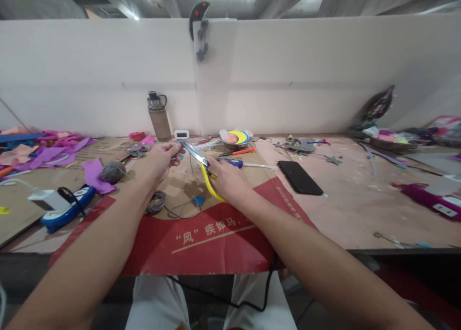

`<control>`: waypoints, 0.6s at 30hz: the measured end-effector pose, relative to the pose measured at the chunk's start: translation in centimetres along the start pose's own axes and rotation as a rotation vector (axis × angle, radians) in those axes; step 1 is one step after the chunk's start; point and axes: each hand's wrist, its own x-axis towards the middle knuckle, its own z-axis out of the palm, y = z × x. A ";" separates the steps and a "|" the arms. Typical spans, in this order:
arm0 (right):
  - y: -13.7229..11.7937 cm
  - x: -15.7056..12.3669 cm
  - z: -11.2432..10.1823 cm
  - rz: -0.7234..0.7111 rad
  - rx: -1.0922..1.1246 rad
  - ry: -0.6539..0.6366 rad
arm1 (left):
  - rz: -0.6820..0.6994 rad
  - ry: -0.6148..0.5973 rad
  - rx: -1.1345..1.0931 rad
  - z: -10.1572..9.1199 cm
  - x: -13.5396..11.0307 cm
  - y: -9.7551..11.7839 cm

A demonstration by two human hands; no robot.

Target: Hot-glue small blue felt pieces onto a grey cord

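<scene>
My right hand (226,176) grips a pair of scissors (211,183) by the yellow handles, with the metal blades pointing up and left. The blade tips reach close to the fingertips of my left hand (163,159). Those fingers are pinched together, apparently on a thin strand of grey yarn (190,166) that hangs below the blades; its end is hard to see. Below the hands, a coil of grey cord (156,202) and a small blue piece (198,201) lie on the red and brown cardboard (216,248).
A ball of grey yarn (112,172) and a blue power strip (68,210) lie to the left. Behind stand a water bottle (159,118) and a small digital display (182,134). A black phone (299,177), a grey star (333,160) and a purple power strip (430,200) are on the right.
</scene>
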 end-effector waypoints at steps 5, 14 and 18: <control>0.0 0.0 -0.2 -0.006 -0.030 0.006 | -0.014 0.000 -0.022 0.2 -0.1 0.2; 0.1 0.1 -0.2 -0.013 -0.032 0.035 | -0.047 0.020 -0.039 0.2 -0.1 0.4; 0.1 0.1 -0.2 -0.016 0.030 0.035 | -0.049 0.031 -0.024 0.1 -0.1 0.5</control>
